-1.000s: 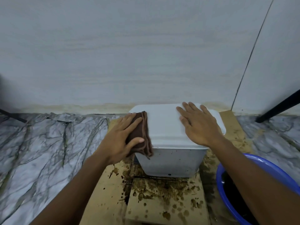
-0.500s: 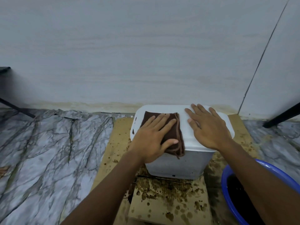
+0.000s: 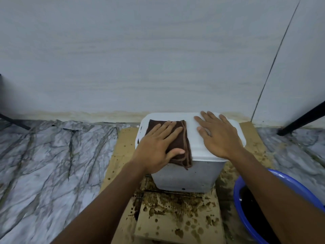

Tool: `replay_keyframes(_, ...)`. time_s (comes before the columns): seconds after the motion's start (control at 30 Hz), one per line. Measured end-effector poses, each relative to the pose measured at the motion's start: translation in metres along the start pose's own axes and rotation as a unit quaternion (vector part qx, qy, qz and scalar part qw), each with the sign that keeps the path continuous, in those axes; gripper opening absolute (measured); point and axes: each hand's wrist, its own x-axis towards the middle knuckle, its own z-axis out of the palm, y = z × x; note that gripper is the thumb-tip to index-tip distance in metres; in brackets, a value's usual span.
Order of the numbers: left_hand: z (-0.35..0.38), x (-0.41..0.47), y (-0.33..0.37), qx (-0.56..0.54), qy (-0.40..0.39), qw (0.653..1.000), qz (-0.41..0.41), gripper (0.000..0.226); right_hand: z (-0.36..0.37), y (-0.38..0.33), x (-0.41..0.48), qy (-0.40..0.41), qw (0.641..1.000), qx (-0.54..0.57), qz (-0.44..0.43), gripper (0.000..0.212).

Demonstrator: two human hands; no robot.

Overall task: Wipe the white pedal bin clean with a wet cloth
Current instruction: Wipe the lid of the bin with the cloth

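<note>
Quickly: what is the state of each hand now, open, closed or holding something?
Left hand: open, flat fingers press the brown cloth onto the bin lid.
Right hand: open, flat on the lid, holds nothing.

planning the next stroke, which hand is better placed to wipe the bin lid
Left: the left hand lies flat on the brown cloth on the lid, while the right hand rests on bare lid.

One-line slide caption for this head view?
Left hand presses the brown cloth flat on top of the white pedal bin; right hand rests flat beside it.
</note>
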Motion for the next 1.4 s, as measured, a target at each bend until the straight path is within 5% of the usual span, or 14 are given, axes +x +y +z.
replay_keyframes(0.2, -0.005, -0.036, -0.055, -0.007, -0.033, 0.999, -0.001, 0.084, 0.001, -0.006, 0.001, -0.004, 1.000, -0.004, -0.001, 0.051)
replay_keyframes(0.53, 0.025, 0.007, 0.032, 0.065, 0.061, 0.995, 0.036, 0.082, 0.000, -0.003, 0.002, 0.003, 1.000, 0.005, 0.000, 0.050)
replay_keyframes(0.7, 0.012, -0.004, 0.001, 0.062, 0.043, 0.995, 0.063, 0.082, -0.002, 0.000, -0.001, 0.003, 1.000, 0.019, -0.002, 0.049)
replay_keyframes(0.87, 0.006, -0.047, -0.054, 0.012, 0.019, 0.999, -0.030, 0.087, 0.000, -0.004, 0.002, 0.004, 1.000, 0.014, -0.003, 0.049)
replay_keyframes(1.07, 0.012, -0.008, 0.014, 0.042, 0.051, 0.994, -0.088, 0.082, 0.001, -0.005, 0.002, 0.006, 1.000, 0.004, 0.002, 0.050)
replay_keyframes(1.2, 0.015, 0.029, 0.053, 0.028, 0.022, 0.999, -0.039, 0.082, -0.001, -0.001, 0.000, 0.015, 1.000, 0.001, 0.004, 0.049)
replay_keyframes(1.4, -0.001, 0.000, -0.001, -0.012, -0.002, 1.000, 0.008, 0.071, 0.001, -0.001, 0.000, 0.013, 1.000, 0.015, -0.001, 0.049)
